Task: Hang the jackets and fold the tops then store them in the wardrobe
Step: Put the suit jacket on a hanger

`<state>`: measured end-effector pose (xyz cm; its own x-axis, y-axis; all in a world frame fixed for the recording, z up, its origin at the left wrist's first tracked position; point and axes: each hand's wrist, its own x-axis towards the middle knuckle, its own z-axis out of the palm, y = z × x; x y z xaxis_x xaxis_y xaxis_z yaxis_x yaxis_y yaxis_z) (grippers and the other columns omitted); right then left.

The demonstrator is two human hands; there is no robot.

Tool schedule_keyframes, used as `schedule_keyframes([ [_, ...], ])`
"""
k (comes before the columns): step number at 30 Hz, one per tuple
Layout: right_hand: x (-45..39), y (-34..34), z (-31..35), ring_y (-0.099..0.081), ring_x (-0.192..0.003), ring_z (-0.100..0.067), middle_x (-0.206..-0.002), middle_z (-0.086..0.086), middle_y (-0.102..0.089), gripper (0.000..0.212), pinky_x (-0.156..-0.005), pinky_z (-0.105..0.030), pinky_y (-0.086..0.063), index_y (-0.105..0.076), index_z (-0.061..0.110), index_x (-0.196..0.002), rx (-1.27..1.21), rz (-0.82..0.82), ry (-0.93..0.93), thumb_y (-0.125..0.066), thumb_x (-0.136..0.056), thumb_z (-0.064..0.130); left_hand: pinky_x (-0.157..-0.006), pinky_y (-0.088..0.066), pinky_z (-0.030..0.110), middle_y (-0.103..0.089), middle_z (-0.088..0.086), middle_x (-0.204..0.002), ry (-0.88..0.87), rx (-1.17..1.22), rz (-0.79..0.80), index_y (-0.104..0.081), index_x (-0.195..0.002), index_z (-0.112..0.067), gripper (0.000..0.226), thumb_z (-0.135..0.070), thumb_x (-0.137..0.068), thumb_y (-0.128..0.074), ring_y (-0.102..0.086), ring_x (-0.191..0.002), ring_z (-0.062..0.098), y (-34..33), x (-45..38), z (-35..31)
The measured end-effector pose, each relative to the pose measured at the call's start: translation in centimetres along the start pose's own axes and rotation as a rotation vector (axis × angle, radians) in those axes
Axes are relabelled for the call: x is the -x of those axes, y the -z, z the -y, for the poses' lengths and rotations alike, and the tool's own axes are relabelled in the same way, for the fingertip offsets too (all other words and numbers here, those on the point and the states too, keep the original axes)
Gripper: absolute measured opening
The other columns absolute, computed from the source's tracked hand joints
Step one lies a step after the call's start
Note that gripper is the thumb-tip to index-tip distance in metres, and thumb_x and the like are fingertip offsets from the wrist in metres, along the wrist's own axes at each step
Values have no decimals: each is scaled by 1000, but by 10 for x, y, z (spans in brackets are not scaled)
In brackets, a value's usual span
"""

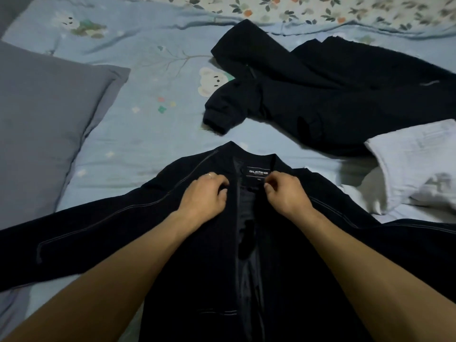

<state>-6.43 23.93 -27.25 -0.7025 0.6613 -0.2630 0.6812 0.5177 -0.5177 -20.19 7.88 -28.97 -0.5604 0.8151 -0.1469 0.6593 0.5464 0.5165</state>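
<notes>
1. Directly below the camera, a dark navy jacket with pale stitching [187, 243] lies open on the blue printed bedsheet [148, 134], collar pointing away, long axis running from the person outward.
2. Both hands pinch its front edges beside the collar: left hand [206, 193], right hand [286, 191], equally near.
3. Beyond lie another dark jacket [320, 95] and a white top [419, 166].

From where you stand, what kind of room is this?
Most likely a bedroom. The clothes lie on a bed with a light blue cartoon-print sheet, a grey pillow sits at the left, and a floral quilt lies along the far edge.
</notes>
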Motion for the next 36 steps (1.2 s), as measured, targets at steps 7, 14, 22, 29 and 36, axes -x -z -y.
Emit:
schedule_keyframes([
  [7,-6,23,-69,-23,-144,-29,-156,-9,-28,69,-119,-40,-16,-24,12,-153,421,75,72,-51,-97,41,-78,-53,29,-64,-12,-75,259,219,338,-63,-83,-24,30,-51,-77,-76,-63,-77,9,-63,-38,-54],
  [14,-13,29,-75,-37,-133,-30,-138,-11,-46,65,-120,-48,-7,-42,12,-139,441,-44,-26,-46,-94,59,-51,-42,26,-32,-9,-46,298,617,109,-41,-67,-17,36,-12,-90,-68,-33,-44,8,-52,-41,-61],
  [22,-42,39,-74,-57,-103,-32,-108,-9,-61,23,-78,-35,-39,-59,10,-101,278,-19,-68,-52,-98,31,-54,-53,27,-62,2,-63,510,332,287,-55,-72,-16,23,-18,-89,-70,-64,-54,16,-41,-56,-53],
  [29,-55,51,-89,-56,-99,-29,-111,-6,-52,19,-72,-35,-43,-56,10,-111,100,-251,-55,-48,-97,18,-103,-41,39,-46,10,-136,120,-74,-185,-57,-126,-16,34,-19,-92,-59,-45,-125,27,-32,-100,-53],
  [36,-81,40,-70,-55,-114,-30,-123,-8,-60,54,-89,-39,-49,-48,10,-128,11,62,-105,-56,-91,48,-110,-31,50,-41,16,-144,532,64,-112,-38,-144,-12,56,-45,-99,-47,-37,-134,35,-37,-118,-28],
])
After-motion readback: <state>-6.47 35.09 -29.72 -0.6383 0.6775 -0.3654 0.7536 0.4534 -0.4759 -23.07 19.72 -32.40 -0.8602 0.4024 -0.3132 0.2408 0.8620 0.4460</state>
